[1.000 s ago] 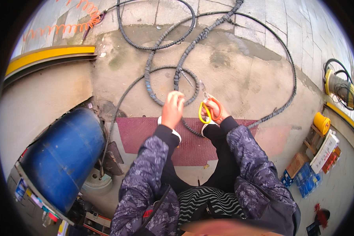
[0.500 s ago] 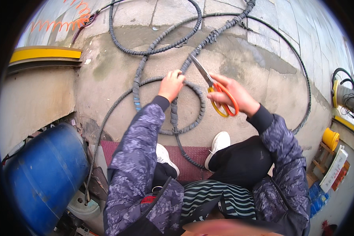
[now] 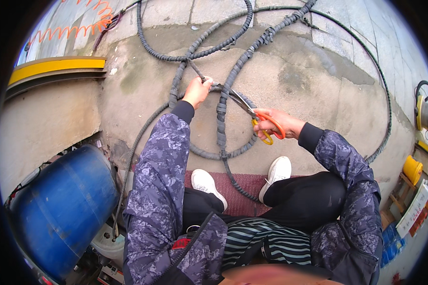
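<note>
My left hand [image 3: 198, 91] grips a narrow dark-grey strip [image 3: 195, 67] that slants up toward the upper crossing of the wrapped hoses. Just to its right, the thick tape-wrapped hose [image 3: 221, 114] runs down the middle. My right hand [image 3: 284, 122] holds scissors [image 3: 242, 104] by their yellow and orange handles, blades pointing up-left across that hose toward the strip and my left fingers; I cannot tell whether the blades touch either. Loops of hose lie on the concrete around both hands, and a maroon mat [image 3: 240, 183] is under my white shoes.
A blue plastic barrel [image 3: 62, 209] lies lower left beside a yellow metal rail [image 3: 57, 64]. An orange coiled air hose [image 3: 69, 31] is upper left. At right are a cable reel [image 3: 423, 111], a yellow bucket [image 3: 412, 169], a white board [image 3: 413, 211] and wooden pieces.
My left hand has risen up-left and now grips the strip. The scissors have swung from more upright to slanting up-left. My view has shifted, with more of my legs and shoes showing.
</note>
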Tool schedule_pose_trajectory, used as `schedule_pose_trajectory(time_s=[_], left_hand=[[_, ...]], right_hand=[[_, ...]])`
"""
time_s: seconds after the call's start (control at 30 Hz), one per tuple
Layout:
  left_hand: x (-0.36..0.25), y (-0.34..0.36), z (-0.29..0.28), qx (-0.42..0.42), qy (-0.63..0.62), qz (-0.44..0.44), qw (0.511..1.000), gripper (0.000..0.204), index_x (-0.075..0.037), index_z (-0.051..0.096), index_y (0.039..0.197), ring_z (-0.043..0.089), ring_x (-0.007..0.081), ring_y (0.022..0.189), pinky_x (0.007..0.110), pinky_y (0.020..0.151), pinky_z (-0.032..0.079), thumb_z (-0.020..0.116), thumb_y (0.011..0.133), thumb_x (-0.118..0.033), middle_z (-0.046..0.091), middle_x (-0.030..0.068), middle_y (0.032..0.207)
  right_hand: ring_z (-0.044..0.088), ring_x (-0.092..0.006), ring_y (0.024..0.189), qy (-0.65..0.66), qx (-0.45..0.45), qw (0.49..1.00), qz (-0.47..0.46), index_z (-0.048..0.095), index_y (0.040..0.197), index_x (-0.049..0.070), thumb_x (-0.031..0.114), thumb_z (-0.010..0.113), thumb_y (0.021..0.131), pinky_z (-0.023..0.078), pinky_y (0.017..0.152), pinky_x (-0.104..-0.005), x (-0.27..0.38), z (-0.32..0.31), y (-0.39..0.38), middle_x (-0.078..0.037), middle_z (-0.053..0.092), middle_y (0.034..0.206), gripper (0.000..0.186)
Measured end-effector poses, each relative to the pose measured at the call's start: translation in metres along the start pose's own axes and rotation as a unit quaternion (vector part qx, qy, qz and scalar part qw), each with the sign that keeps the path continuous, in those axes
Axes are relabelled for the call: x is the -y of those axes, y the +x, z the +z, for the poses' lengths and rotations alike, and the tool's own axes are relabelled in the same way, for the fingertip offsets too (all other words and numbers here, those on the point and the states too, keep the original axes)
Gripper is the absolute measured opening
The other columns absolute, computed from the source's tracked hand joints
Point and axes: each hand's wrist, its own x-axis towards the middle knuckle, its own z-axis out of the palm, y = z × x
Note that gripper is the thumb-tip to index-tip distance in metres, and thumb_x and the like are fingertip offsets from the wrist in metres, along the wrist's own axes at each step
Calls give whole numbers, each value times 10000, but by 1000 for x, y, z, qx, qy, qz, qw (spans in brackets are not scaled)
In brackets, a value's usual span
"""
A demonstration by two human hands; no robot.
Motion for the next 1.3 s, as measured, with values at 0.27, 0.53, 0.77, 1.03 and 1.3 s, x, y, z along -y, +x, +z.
schedule_pose_trajectory(time_s=[0.27, 0.53, 0.77, 1.03, 1.3], left_hand=[[-4, -1, -4, 7, -50, -62, 997, 172, -28, 691, 1037, 582, 113, 682, 306, 599, 450, 670, 1020, -198, 661, 20, 817], [-22, -8, -6, 9, -39, -84, 996, 165, -44, 657, 1069, 528, 101, 620, 280, 542, 422, 666, 1037, -205, 614, 8, 810], [-46, -24, -4, 30, -1, -62, 998, 169, -44, 661, 1029, 495, 93, 616, 272, 554, 414, 649, 1044, -212, 596, 6, 796], [-71, -55, -3, 24, 16, -47, 998, 209, 1, 672, 1018, 523, 109, 618, 306, 559, 431, 652, 1051, -205, 618, 17, 766], [-68, -67, -15, 1, -15, -85, 996, 196, -50, 665, 1075, 530, 87, 616, 253, 557, 444, 658, 1059, -245, 636, 10, 827]], right_hand=[[705, -229, 868, 137, 8, 990, 28, 359, 1544, 18, 200, 577, 1015, 608, 793, -366, -6, 47, 55, -131, 667, 1031, 601], [697, -264, 861, 270, -40, 962, -11, 434, 1439, 48, 206, 598, 1005, 611, 800, -423, -25, 89, 104, -144, 654, 1010, 490], [635, -212, 815, 363, -48, 925, -100, 483, 1394, 101, 233, 589, 1034, 570, 766, -394, -49, 102, 113, -109, 635, 977, 397], [640, -250, 869, 435, -15, 890, -136, 545, 1320, 100, 281, 566, 1053, 541, 816, -426, -29, 110, 137, -131, 651, 999, 323], [524, -199, 505, 376, -95, 906, -167, 569, 1040, 43, 271, 599, 1016, 458, 464, -385, -24, 137, 141, -94, 578, 737, 231]])
